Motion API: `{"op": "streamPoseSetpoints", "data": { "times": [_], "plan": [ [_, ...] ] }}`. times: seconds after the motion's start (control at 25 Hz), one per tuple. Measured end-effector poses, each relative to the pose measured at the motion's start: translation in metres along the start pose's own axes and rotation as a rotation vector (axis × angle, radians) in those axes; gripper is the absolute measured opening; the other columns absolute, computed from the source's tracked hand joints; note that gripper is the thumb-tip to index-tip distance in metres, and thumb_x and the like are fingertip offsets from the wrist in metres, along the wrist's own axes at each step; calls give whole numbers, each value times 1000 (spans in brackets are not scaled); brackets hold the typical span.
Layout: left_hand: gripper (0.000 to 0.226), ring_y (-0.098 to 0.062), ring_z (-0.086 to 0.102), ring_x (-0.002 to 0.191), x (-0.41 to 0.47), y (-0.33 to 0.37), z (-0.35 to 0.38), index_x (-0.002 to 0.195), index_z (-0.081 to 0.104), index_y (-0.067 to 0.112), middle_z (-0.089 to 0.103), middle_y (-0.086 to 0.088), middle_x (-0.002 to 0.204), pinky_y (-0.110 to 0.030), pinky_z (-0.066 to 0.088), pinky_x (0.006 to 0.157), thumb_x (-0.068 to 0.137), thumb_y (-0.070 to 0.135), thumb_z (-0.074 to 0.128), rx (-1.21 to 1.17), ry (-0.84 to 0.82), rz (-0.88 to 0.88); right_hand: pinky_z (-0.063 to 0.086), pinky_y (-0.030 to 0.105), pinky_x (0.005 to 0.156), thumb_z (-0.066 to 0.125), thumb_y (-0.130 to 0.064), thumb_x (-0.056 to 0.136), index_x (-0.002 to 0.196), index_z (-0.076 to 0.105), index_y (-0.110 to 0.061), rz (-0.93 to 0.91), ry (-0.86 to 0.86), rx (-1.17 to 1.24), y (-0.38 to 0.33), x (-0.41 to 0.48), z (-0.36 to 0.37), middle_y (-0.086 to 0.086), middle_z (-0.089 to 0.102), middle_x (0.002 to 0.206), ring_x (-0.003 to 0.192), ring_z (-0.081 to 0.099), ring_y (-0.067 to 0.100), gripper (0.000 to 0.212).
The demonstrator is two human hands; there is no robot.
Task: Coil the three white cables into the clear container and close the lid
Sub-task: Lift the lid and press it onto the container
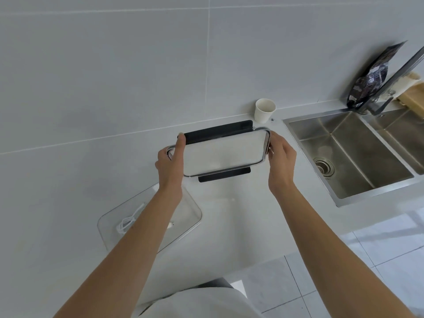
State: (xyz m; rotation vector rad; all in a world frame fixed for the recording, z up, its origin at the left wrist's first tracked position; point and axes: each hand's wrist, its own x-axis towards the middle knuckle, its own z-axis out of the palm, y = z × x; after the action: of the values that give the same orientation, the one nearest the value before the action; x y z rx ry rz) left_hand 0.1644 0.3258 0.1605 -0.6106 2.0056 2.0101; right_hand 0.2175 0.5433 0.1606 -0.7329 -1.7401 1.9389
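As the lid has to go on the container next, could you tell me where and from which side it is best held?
By its two short ends, one hand from each side, as the left hand and right hand grip it. The lid is a wide, flat rectangle with black clasps on its long edges; the short ends look bare, which should keep it level.

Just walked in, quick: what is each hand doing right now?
Left hand: holding the left end of the lid.
Right hand: holding the lid's right end.
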Motion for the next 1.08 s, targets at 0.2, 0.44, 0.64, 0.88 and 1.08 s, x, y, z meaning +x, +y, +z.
{"op": "streamPoseSetpoints", "data": {
  "times": [0.2, 0.44, 0.64, 0.88, 1.08],
  "plan": [
    [92, -9, 51, 112, -15, 3, -81, 129, 49, 25, 45, -6, 139, -26, 33, 92, 53, 75, 66, -140, -16, 100, 48, 24, 94, 56, -26, 97, 87, 73, -16, 32, -22, 196, -20, -47, 55, -4, 67, 90, 91, 60, 8, 22],
    [66, -8, 54, 106, -28, -12, -160, 132, 50, 19, 51, -1, 128, -18, 39, 88, 72, 32, 74, -273, 85, 216, 52, 24, 80, 62, -24, 96, 84, 62, -6, 98, -91, 280, -11, -84, 101, 2, 62, 80, 80, 60, 13, 22],
    [53, -10, 55, 102, -46, -37, -197, 128, 51, 18, 54, 4, 111, -17, 45, 86, 83, -4, 67, -323, 191, 271, 48, 19, 60, 66, 2, 86, 102, 65, -8, 134, -142, 148, 5, -103, 115, -2, 48, 71, 57, 53, 7, 19],
    [71, -17, 47, 133, -64, -84, -212, 147, 35, 18, 45, -3, 147, -22, 41, 102, 87, -12, 59, -302, 194, 211, 55, 25, 81, 64, 9, 83, 123, 64, -9, 231, -270, 52, 35, -115, 110, 8, 64, 121, 101, 67, 19, 44],
    [72, -12, 52, 126, -70, -115, -220, 147, 37, 15, 51, -2, 143, -24, 42, 104, 85, -17, 58, -286, 151, 148, 52, 31, 97, 64, 10, 84, 126, 63, -10, 219, -350, -67, 62, -116, 101, 6, 68, 123, 116, 64, 15, 47]
  ]
}}
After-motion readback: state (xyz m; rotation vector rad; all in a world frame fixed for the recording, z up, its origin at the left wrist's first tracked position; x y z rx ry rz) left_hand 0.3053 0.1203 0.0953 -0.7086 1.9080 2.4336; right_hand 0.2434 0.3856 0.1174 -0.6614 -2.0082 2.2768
